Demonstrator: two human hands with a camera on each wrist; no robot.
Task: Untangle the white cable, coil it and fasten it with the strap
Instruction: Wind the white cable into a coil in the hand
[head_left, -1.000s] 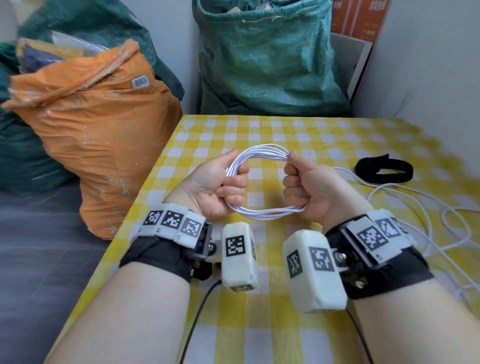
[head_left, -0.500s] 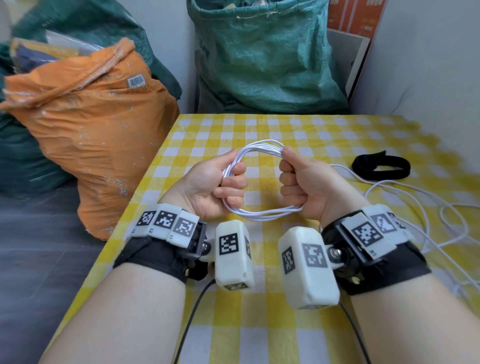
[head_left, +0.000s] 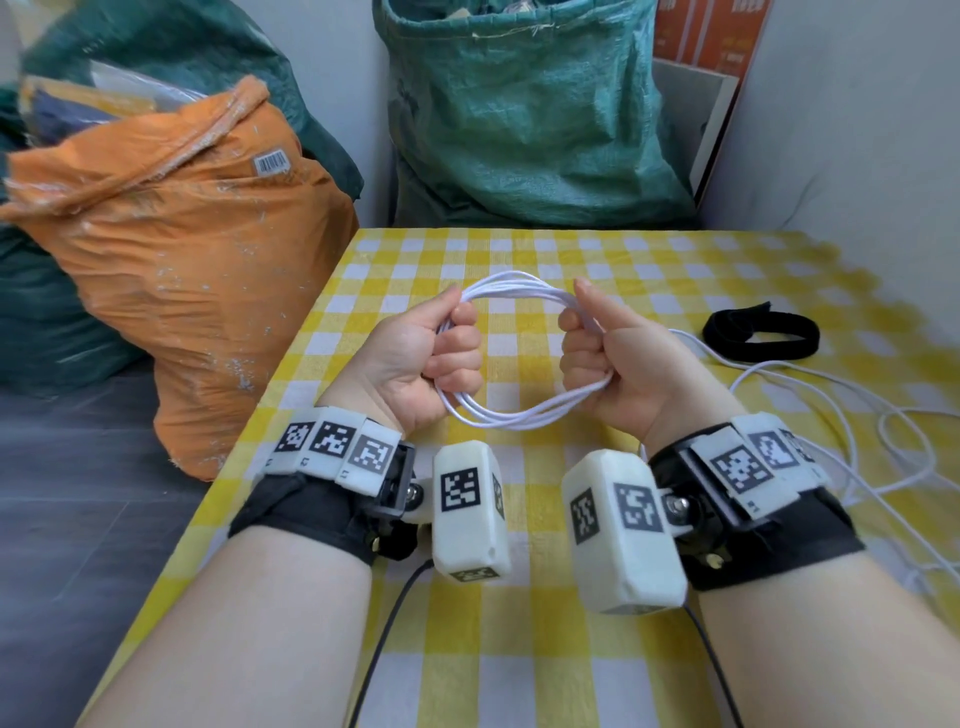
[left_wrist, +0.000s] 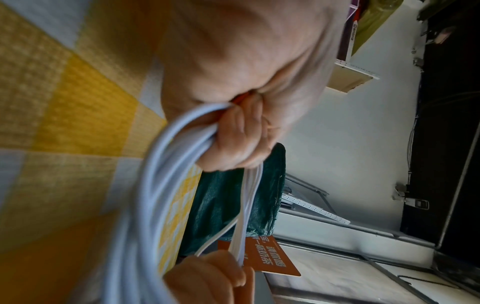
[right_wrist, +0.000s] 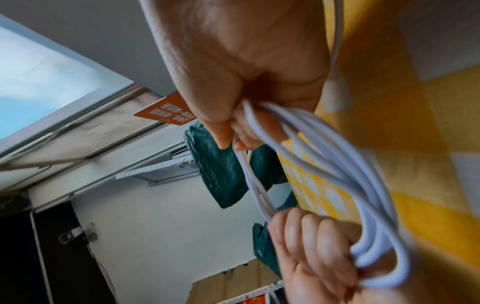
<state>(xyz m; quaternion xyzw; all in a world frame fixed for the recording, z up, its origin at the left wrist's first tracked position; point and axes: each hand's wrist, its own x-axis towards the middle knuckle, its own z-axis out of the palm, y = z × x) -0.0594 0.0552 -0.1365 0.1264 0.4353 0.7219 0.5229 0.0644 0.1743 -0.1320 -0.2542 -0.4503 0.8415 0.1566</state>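
Fingers (head_left: 460, 358) of my left hand (head_left: 415, 364) curled round the cable (head_left: 519, 415) coil, right hand (head_left: 618, 364) gripping its other side, strap (head_left: 761, 340) apart on table (head_left: 519, 649).

Barcode sticker (head_left: 270, 163) on the orange sack (head_left: 171, 270), digits too small to read. Orange sign (left_wrist: 262, 258) with white Chinese characters, blurry. Square coded markers (head_left: 332, 443) on wrist bands.

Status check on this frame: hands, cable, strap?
Left hand and right hand grip white cable coil. Loose tail on table. Strap untouched, right. Nothing blocking.
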